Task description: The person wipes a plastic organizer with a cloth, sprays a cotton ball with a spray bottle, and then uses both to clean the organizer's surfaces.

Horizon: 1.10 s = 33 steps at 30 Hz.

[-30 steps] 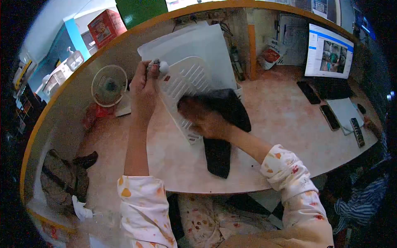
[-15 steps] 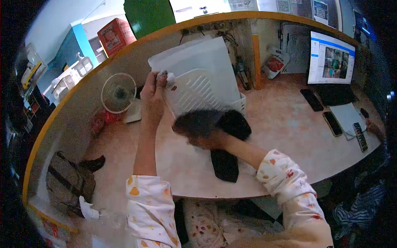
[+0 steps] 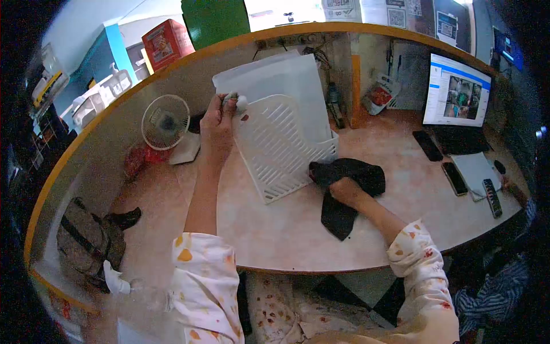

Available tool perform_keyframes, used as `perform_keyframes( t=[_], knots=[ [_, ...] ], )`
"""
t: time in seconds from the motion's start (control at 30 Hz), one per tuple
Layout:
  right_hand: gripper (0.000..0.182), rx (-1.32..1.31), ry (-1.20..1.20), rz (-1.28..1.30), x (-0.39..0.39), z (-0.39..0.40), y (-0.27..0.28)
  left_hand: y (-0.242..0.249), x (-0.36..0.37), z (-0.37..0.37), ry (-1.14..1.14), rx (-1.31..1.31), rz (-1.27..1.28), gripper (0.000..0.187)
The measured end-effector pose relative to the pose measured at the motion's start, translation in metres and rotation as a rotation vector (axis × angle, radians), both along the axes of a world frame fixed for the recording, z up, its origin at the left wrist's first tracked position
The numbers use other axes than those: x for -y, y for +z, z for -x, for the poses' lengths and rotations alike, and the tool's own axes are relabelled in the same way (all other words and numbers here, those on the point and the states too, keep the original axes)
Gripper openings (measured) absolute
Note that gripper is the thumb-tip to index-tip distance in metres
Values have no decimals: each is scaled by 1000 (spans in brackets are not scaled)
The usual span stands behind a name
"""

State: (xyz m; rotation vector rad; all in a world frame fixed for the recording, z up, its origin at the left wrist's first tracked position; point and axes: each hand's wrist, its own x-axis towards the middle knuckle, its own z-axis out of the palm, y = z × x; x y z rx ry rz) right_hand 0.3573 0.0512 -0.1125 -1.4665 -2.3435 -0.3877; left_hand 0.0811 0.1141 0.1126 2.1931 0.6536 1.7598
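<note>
A white slatted plastic file holder point(image 3: 281, 149) stands tilted on the desk, with white sheets or folders point(image 3: 315, 86) upright in it. At its upper left corner, my left hand point(image 3: 216, 123) is closed, gripping the holder. A small crumpled grey-white bit point(image 3: 238, 102) shows by those fingertips; what it is I cannot make out. My right hand point(image 3: 345, 192) is closed on a black cloth point(image 3: 366, 175), bunched and draped over the desk just right of the holder's lower edge.
A small white fan point(image 3: 166, 123) and a bag point(image 3: 91, 235) are on the left. A laptop point(image 3: 458, 97), phones point(image 3: 454, 178), a notebook point(image 3: 476, 172) and a remote point(image 3: 492, 198) lie at right, beside another person's hand point(image 3: 511, 184). A yellow-edged partition point(image 3: 275, 39) curves behind.
My right hand has moved right with the black cloth, away from the front of the file holder, whose lower slats now show. My left hand keeps its hold on the corner.
</note>
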Motion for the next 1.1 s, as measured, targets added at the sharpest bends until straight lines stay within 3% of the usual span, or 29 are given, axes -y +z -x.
perform_keyframes(
  t=[0.03, 0.13, 0.17, 0.23, 0.37, 0.5, 0.6, 0.67, 0.73, 0.77, 0.83, 0.9, 0.93, 1.03, 1.1],
  knots=[
    [8, -25, -1, -108, 0, 1, 1, 1, 4, 0, 38, -14, 20, 25],
    [7, 3, 144, -37, 15, 25, 17, 4, 8, -1, 80, -22, 66, 23],
    [16, -277, 147, 230, -12, 28, -26, 4, 8, -1, 82, -21, 82, 23],
    [26, -395, 163, 375, -43, 37, -73, 3, 12, -1, 51, -18, 85, 22],
    [28, 254, 190, -125, -53, 69, -78, 4, 7, -1, 68, -48, 87, 20],
    [33, 1011, 200, -370, -55, 56, -93, 4, 4, 1, 135, -72, 87, 19],
    [33, 46, 41, 679, -53, 57, -91, 1, -6, 3, 97, -77, 15, 20],
    [33, -152, 93, 505, -27, 65, -66, 2, -7, 6, 48, -74, -23, 20],
    [34, -100, 154, 431, -25, 66, -66, 8, 0, 5, 130, -65, 30, 21],
    [36, 47, 185, 441, -38, 66, -74, 12, 3, 3, 199, -62, 75, 20],
    [39, 96, 172, 482, -40, 70, -59, 9, 4, 11, 267, -23, -183, 21],
    [37, -28, 127, 465, -34, 69, -52, 1, 26, 10, 264, 71, -156, 22],
    [35, -45, 128, 415, -33, 66, -55, -8, 48, 7, 191, 145, -25, 23],
    [27, 254, 293, 9, -64, 61, -115, -53, 95, -3, -23, 288, 304, 27],
    [28, 85, 240, 215, -47, 66, -75, -111, 98, -1, -161, 306, 533, 30]
  ],
)
